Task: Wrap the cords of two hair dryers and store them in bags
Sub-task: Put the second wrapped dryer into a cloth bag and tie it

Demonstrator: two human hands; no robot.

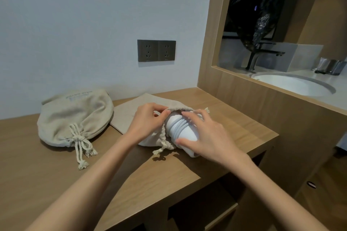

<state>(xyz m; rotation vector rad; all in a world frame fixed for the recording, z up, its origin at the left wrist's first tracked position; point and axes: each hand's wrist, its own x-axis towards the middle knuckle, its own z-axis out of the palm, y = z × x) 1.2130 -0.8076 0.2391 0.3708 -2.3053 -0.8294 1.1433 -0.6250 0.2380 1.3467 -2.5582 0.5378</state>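
A white hair dryer (185, 131) with its pale cord wound around the body lies on the wooden counter (234, 125), its far end inside the mouth of a beige drawstring bag (135, 108). My left hand (148, 121) pinches the bag's rim and lifts it over the dryer. My right hand (208, 137) grips the dryer body, thumb at its near end and fingers on the wound cord. To the left sits a second beige drawstring bag (75, 116), bulging and tied with a knotted cord.
A dark double wall socket (156, 50) is on the wall behind. A wooden partition to the right has an opening onto a white sink (293, 84) and dark faucet (262, 54). The counter's front edge steps down to open shelves below.
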